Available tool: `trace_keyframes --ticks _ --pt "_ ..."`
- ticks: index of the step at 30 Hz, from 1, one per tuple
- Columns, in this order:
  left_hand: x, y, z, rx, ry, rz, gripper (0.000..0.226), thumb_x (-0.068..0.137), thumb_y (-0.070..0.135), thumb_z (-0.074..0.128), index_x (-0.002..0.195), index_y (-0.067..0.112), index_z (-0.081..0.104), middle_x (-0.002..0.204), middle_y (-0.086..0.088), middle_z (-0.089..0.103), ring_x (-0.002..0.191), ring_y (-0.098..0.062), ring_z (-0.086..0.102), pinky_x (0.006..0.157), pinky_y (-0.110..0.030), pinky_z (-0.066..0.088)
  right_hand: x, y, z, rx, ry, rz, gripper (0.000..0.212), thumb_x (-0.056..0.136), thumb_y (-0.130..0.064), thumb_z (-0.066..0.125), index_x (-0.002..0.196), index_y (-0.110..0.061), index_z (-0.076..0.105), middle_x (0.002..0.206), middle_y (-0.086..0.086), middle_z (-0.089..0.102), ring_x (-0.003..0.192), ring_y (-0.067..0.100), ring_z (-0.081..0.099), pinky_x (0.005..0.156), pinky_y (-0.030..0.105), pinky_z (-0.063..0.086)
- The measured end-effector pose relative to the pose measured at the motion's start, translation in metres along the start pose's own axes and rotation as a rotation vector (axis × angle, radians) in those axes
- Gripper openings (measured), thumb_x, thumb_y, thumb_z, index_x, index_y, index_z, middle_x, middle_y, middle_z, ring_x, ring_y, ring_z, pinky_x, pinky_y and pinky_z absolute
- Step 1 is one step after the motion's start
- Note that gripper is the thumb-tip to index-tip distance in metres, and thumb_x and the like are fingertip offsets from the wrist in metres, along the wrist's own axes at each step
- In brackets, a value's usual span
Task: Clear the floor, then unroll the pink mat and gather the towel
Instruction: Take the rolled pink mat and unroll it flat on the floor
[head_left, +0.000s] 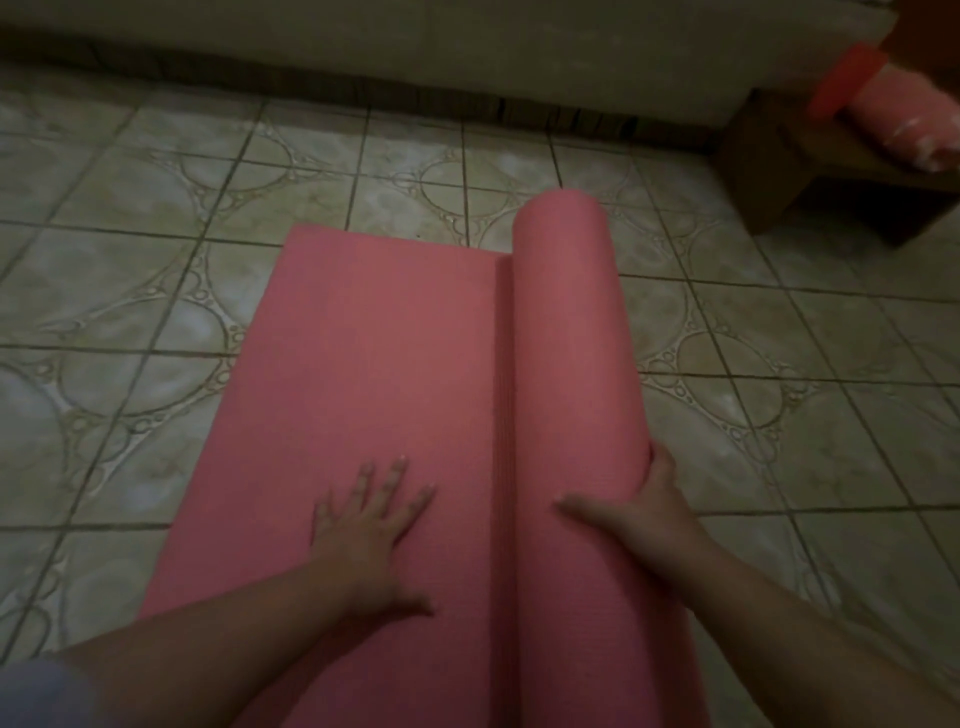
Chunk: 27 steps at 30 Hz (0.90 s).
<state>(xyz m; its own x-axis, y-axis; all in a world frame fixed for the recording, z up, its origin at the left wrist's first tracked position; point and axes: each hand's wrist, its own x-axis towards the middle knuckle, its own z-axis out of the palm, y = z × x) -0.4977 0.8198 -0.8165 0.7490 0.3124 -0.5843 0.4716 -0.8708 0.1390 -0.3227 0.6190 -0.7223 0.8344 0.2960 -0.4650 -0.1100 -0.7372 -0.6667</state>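
Pink mat (363, 389) lies partly unrolled on the tiled floor (130, 249). I see my left hand (363, 525) spread flat on it; my right hand (639, 509) grips the rolled portion (571, 338). A wooden bench (810, 161) stands far right.

The left hand (371, 525) lies palm down with fingers spread flat (thumb tucked back toward the wrist), while the right hand (641, 506) cups sideways, thumb stretched leftward and fingers curled out of sight, both forearms bare.
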Motion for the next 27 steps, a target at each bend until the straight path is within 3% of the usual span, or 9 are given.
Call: trace_keyframes --ticks 3,9,15,20,22,24,27 --pt "-0.004 -0.003 0.000 -0.013 0.005 -0.002 0.124 0.051 0.084 0.061 0.140 0.053 -0.019 0.147 0.009 -0.043 0.143 -0.026 -0.028 0.113 -0.061 -0.001 0.000 0.006 -0.004 0.047 0.001 -0.015 0.131 0.046 -0.036 0.094 0.149 -0.022 0.015 0.141 0.004 0.046 0.118 0.019 0.051 0.103 0.034 0.042" --pt "-0.016 -0.018 0.006 0.000 0.038 -0.058 0.125 0.050 0.082 0.061 0.137 0.052 -0.025 0.143 0.005 -0.047 0.143 -0.023 -0.027 0.113 -0.061 0.004 -0.001 0.001 0.005 0.095 -0.067 -0.043 0.139 0.027 -0.047 0.089 0.146 -0.027 0.020 0.128 0.001 0.056 0.107 0.016 0.060 0.098 0.037 0.049" --pt "-0.042 -0.059 0.013 -0.019 0.036 -0.150 0.126 0.043 0.086 0.056 0.128 0.052 -0.030 0.139 0.005 -0.049 0.146 -0.027 -0.019 0.113 -0.062 0.010 -0.005 -0.012 0.045 0.062 -0.132 -0.101 0.135 0.029 -0.056 0.085 0.144 -0.033 0.018 0.123 -0.006 0.057 0.106 0.013 0.061 0.097 0.035 0.050" --pt "-0.048 -0.063 0.010 -0.022 0.015 -0.153 0.124 0.047 0.089 0.053 0.130 0.051 -0.030 0.140 0.004 -0.049 0.145 -0.024 -0.023 0.113 -0.063 0.008 0.005 -0.006 0.023 0.164 -0.211 -0.024 0.137 0.036 -0.034 0.096 0.148 -0.028 0.016 0.125 -0.002 0.054 0.100 0.012 0.059 0.087 0.029 0.046" --pt "-0.048 -0.062 0.011 -0.045 0.017 -0.161 0.121 0.046 0.096 0.043 0.131 0.051 -0.030 0.143 0.004 -0.048 0.140 -0.019 -0.029 0.113 -0.063 0.005 0.005 -0.001 0.000 0.278 -0.229 0.067 0.140 0.032 -0.030 0.090 0.149 -0.027 0.014 0.127 0.003 0.052 0.095 0.014 0.060 0.079 0.032 0.049" --pt "-0.048 -0.057 0.012 -0.086 0.031 -0.182 0.118 0.034 0.103 0.014 0.129 0.052 -0.032 0.145 0.004 -0.046 0.139 -0.019 -0.031 0.113 -0.064 0.002 0.004 0.002 -0.020 0.340 -0.150 0.086 0.122 0.044 -0.025 0.078 0.149 -0.028 0.017 0.127 0.006 0.049 0.096 0.017 0.056 0.068 0.029 0.044" --pt "-0.035 -0.041 0.011 -0.141 0.081 -0.212 0.120 0.023 0.098 -0.012 0.131 0.050 -0.031 0.149 0.006 -0.041 0.145 -0.026 -0.023 0.113 -0.063 0.005 0.009 0.001 -0.026 0.201 0.045 -0.094 0.086 0.062 -0.029 0.075 0.140 -0.030 0.038 0.146 0.004 0.038 0.118 0.016 0.044 0.084 0.026 0.041"
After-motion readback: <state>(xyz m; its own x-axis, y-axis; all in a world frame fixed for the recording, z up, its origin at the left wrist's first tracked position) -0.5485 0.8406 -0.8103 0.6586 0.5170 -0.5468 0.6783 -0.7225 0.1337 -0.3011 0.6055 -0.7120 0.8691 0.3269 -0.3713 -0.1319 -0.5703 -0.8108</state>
